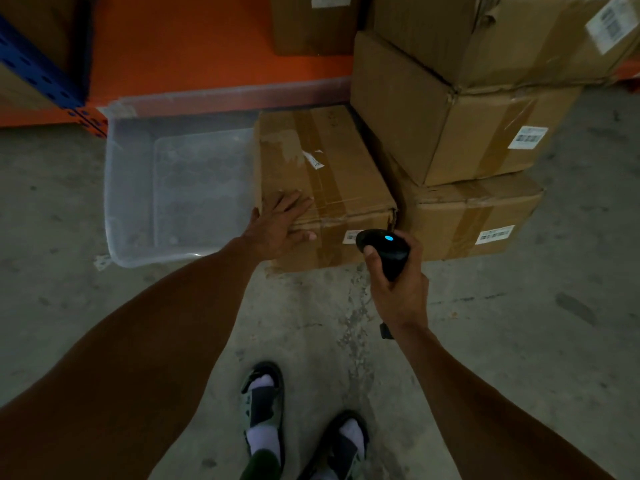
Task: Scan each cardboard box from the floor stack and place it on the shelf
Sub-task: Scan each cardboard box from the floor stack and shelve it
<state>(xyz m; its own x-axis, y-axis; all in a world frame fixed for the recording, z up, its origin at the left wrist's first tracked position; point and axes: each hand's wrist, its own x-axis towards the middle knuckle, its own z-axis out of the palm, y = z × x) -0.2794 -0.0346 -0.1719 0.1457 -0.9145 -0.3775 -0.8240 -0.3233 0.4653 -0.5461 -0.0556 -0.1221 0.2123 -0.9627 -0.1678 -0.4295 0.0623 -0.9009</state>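
Both arms are bare from the upper edge of the view down to the wrists, with no sleeves, watch or bracelet on them. The left hand (277, 226) and the right hand (398, 282) wear no gloves and no rings. On the feet are white socks (263, 441) inside open pale green sandals with dark straps (261, 403).

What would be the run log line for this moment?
left hand: rests on box | right hand: grips scanner at label
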